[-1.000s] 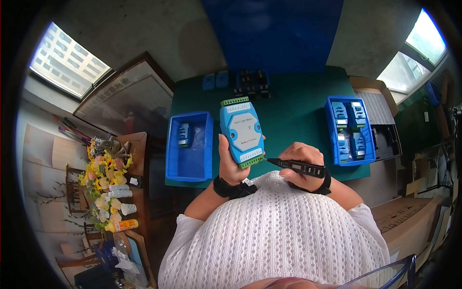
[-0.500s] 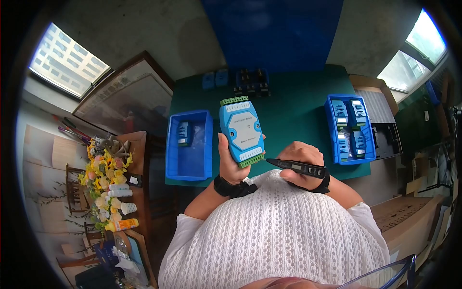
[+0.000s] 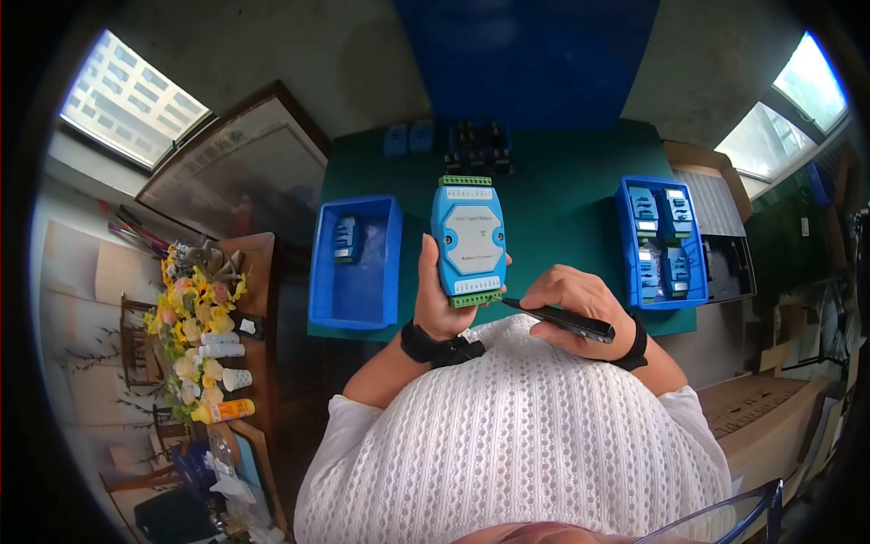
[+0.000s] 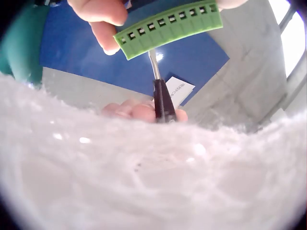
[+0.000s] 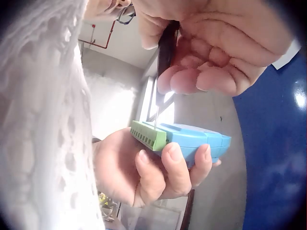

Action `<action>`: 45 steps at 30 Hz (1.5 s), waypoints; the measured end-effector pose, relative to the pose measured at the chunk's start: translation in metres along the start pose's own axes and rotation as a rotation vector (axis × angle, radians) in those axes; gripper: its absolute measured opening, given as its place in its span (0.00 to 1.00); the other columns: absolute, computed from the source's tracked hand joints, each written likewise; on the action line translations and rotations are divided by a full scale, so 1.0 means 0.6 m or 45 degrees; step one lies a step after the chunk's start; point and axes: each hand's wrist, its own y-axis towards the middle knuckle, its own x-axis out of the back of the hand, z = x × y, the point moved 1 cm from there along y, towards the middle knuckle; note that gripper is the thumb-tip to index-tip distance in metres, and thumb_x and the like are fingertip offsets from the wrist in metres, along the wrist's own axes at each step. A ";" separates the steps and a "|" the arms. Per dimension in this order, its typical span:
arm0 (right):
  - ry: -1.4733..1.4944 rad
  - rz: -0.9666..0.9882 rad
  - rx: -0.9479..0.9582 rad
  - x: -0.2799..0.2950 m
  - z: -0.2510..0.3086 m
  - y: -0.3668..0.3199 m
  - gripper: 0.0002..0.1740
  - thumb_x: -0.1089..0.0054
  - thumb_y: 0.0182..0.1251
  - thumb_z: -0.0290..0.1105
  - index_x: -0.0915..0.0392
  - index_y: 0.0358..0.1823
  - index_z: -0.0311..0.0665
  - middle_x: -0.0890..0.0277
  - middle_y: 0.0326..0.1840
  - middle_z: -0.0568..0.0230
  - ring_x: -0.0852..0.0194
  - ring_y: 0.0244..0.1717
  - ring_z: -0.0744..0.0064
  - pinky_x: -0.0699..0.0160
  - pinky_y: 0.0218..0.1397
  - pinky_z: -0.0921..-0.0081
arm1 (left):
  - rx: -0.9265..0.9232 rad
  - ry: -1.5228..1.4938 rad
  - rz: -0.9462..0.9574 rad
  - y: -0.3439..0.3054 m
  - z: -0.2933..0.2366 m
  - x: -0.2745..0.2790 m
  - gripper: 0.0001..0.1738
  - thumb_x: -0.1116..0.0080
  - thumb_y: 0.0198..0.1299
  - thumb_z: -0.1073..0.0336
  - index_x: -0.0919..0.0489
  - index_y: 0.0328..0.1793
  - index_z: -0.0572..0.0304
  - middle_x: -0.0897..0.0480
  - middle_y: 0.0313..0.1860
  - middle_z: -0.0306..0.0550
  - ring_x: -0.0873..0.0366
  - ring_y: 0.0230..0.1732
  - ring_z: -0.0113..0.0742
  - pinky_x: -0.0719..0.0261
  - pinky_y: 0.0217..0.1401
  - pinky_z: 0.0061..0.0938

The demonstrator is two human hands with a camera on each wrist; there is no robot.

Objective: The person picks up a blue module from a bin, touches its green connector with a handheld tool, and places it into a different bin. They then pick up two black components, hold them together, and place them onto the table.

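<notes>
My left hand (image 3: 442, 299) grips a blue module (image 3: 471, 245) with a pale label on its face and green terminal blocks at both ends. Thumb and fingers wrap its sides, as the right wrist view shows. In my right hand (image 3: 580, 304) is a black voltage tester screwdriver (image 3: 571, 321), pinched between thumb and fingers. Its thin metal shaft (image 4: 154, 64) meets the near green terminal block (image 4: 172, 26), where a row of square openings faces the left wrist camera. From the right wrist view the tip comes down on top of that block.
A blue bin (image 3: 353, 304) on the left holds one module. The right blue bin (image 3: 619, 195) holds several more. At the back of the green table (image 3: 562, 204) are two blue modules (image 3: 409, 138) and a rack of dark parts (image 3: 478, 147). Flowers and bottles stand on a wooden side table (image 3: 258, 308).
The module has shifted slightly right and up and turned straighter in my left hand. The tester screwdriver's tip stays at the near terminal block, while its handle has rolled and tilted slightly.
</notes>
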 end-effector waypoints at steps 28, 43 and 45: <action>-0.080 -0.351 0.282 -0.020 -0.008 0.002 0.20 0.25 0.42 0.41 0.26 0.25 0.34 0.27 0.20 0.61 0.26 0.20 0.68 0.31 0.21 0.79 | -0.095 0.109 -0.119 -0.002 0.002 -0.013 0.45 0.71 0.58 0.27 0.35 0.61 0.61 0.22 0.46 0.53 0.20 0.41 0.39 0.17 0.38 0.30; -0.079 -0.129 0.128 -0.015 0.000 0.011 0.18 0.28 0.46 0.38 0.25 0.32 0.35 0.25 0.24 0.62 0.25 0.24 0.66 0.29 0.26 0.75 | -0.103 0.089 -0.110 0.001 0.000 -0.018 0.43 0.68 0.59 0.29 0.36 0.62 0.63 0.23 0.48 0.53 0.21 0.46 0.39 0.16 0.40 0.31; -0.072 -0.065 0.086 -0.012 0.005 0.012 0.17 0.29 0.47 0.36 0.24 0.34 0.36 0.25 0.25 0.62 0.25 0.25 0.65 0.28 0.27 0.74 | -0.109 0.089 -0.104 0.001 0.000 -0.018 0.43 0.67 0.60 0.30 0.36 0.62 0.63 0.24 0.48 0.53 0.21 0.46 0.39 0.16 0.40 0.31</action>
